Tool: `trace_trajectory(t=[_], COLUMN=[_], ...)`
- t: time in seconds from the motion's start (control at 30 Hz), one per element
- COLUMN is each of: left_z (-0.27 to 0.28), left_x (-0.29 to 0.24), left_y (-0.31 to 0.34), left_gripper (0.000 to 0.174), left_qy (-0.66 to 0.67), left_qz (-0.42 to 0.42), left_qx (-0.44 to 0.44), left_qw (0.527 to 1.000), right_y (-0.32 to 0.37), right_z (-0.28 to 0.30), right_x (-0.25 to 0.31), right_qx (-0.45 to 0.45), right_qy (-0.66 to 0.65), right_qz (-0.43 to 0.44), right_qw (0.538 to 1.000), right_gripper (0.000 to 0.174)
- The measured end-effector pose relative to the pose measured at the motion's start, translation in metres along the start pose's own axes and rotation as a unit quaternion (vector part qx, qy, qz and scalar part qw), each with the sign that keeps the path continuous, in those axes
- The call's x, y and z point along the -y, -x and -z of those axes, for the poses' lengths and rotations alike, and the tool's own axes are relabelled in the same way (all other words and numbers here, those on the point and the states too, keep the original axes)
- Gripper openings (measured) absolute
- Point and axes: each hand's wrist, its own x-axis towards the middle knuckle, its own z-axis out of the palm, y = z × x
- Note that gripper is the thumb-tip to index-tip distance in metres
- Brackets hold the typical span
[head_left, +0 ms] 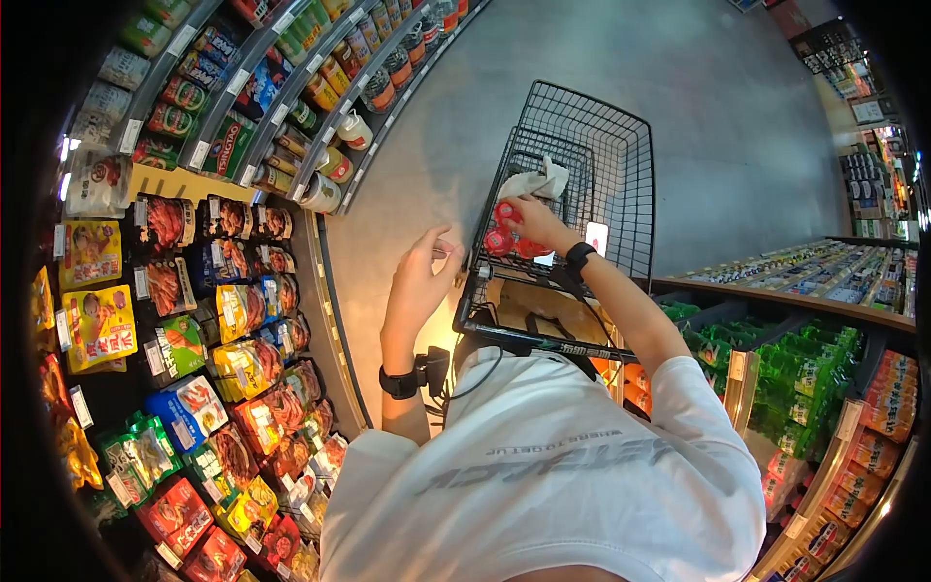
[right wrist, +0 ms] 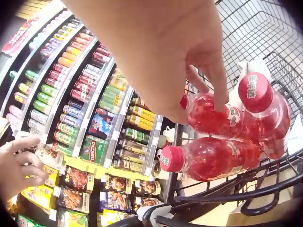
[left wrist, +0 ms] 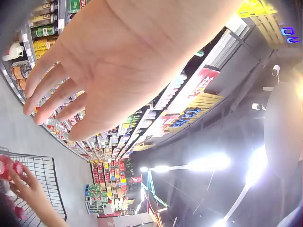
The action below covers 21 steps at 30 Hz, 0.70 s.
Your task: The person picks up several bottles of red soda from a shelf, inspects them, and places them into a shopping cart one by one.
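My right hand (head_left: 535,223) reaches into a black wire shopping cart (head_left: 635,184) and grips a bottle of red drink (right wrist: 208,116) near its cap end, thumb and fingers around it. Beside it lies another red drink bottle (right wrist: 222,157), its red cap toward the left. A further bottle (right wrist: 272,116) shows its red cap, printed with white characters, at the right. In the head view these red bottles bunch at the basket's left side. My left hand (head_left: 422,281) hovers just left of the cart, holding nothing; its palm and loosely spread fingers show in the left wrist view.
A pale cloth or bag (head_left: 536,180) lies in the cart beyond the bottles. A lit phone (head_left: 596,237) sits by its right side. Shelves of snack packets (head_left: 175,320) and drinks line the left; crates of green bottles (head_left: 805,369) stand at right. Grey floor (head_left: 727,145) lies ahead.
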Motion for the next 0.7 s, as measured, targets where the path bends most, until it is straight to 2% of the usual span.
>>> trace_trajectory(t=[0.23,0.33,0.43,0.47,0.5,0.57,0.6,0.67,0.7], left_z=[-0.005,-0.016,-0.043,-0.054,-0.066,-0.091,-0.102,-0.124,-0.124], left_x=[-0.014,-0.02,-0.025,-0.027,-0.029,-0.023,-0.023,-0.022,-0.034], left_y=[-0.012,-0.019,-0.026,-0.025,-0.026,-0.031,-0.03,-0.032,-0.029], left_gripper=[0.043,0.042,0.041,0.042,0.043,0.048,0.05,0.046,0.045], left_qy=[-0.016,-0.009,0.001,0.001,0.001,-0.001,-0.012,-0.071,-0.08], left_qz=[-0.008,-0.025,-0.052,-0.062,-0.076,-0.091,-0.097,-0.163,-0.146], left_qx=[0.037,0.084,0.155,0.177,0.204,0.305,0.348,0.418,0.454], left_qw=[0.999,0.996,0.987,0.982,0.976,0.948,0.932,0.891,0.875], right_y=[0.017,0.037,0.091,0.109,0.13,0.183,0.209,0.266,0.287], right_z=[0.018,0.042,0.091,0.103,0.107,0.13,0.13,0.136,0.136], right_x=[0.006,0.008,0.035,0.037,0.031,0.044,0.045,0.07,0.083], right_qx=[-0.037,-0.149,-0.223,-0.265,-0.287,-0.304,-0.348,-0.402,-0.42], right_qy=[-0.017,-0.061,-0.157,-0.161,-0.144,-0.191,-0.189,-0.194,-0.184], right_qz=[0.0,-0.015,-0.057,-0.035,-0.063,-0.088,-0.069,-0.101,-0.11], right_qw=[0.999,0.987,0.96,0.95,0.945,0.929,0.916,0.889,0.882], right_gripper=[0.07,0.064,0.057,0.051,0.051,0.046,0.042,0.035,0.033])
